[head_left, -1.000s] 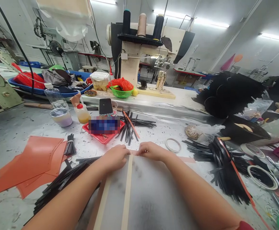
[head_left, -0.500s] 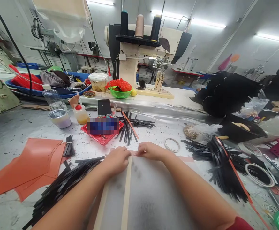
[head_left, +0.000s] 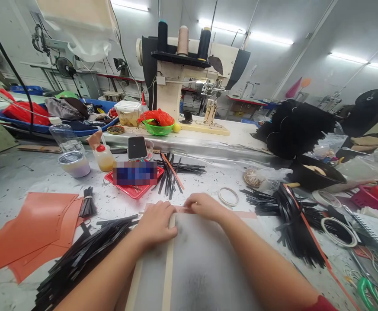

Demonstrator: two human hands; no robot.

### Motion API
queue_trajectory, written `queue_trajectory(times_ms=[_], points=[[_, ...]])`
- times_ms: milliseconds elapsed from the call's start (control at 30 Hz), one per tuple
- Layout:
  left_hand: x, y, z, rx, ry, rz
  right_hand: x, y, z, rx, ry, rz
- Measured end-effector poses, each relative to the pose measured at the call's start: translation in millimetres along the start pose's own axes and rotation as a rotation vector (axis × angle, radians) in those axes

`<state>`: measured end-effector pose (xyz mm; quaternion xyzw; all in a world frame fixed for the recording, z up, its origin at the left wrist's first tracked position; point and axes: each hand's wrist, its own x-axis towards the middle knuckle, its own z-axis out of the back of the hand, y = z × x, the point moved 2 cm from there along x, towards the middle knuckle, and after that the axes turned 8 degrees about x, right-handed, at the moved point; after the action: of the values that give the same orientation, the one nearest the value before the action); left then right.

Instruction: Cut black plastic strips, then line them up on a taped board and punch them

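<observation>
A greyish-white board (head_left: 205,255) with dark smudges lies in front of me, a beige tape strip (head_left: 168,272) running down it. Along its far edge stretches a thin salmon-coloured strip (head_left: 245,214). My left hand (head_left: 158,222) rests flat across the board's far left corner, thumb apart, fingertips over the strip. Just right of it, my right hand (head_left: 203,206) has its fingers curled and pressed together on the strip; the fingertips are partly hidden. Left of the board lies a heap of black strips (head_left: 85,255).
Orange sheets (head_left: 46,229) lie at the left. A red tray (head_left: 137,192), loose black strips (head_left: 171,172) and a tape roll (head_left: 228,197) sit beyond my hands. More black strips (head_left: 299,233) and green-handled scissors (head_left: 367,293) are at the right. A sewing machine (head_left: 169,90) stands behind.
My left hand has flattened, its thumb now stretched out to the right over the board. My right hand has stayed near the same spot. The background has shifted slightly left in view.
</observation>
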<state>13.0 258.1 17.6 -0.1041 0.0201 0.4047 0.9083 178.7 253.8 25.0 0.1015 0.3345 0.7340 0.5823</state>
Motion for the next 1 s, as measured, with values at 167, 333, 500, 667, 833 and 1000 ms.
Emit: queue_trajectory(times_ms=[167, 333, 500, 667, 833, 1000], points=[[-11, -1, -1.3, 0.006, -0.064, 0.082, -7, 28, -31, -0.036, -0.113, -0.023], [-24, -1, -0.4, 0.023, -0.047, 0.091, -14, 39, -40, -0.03, -0.11, -0.007], [-22, -2, 10.6, 0.042, 0.039, 0.02, -18, 43, -37, -0.057, -0.1, -0.004], [-8, 7, 16.8, -0.024, 0.151, -0.043, -22, 49, -33, -0.06, -0.079, 0.001], [3, 11, 13.3, -0.125, 0.272, -0.05, -21, 50, -33, -0.01, -0.065, -0.011], [3, 14, 24.8, -0.258, 0.241, 0.036, -13, 46, -28, 0.122, -0.003, -0.043]])
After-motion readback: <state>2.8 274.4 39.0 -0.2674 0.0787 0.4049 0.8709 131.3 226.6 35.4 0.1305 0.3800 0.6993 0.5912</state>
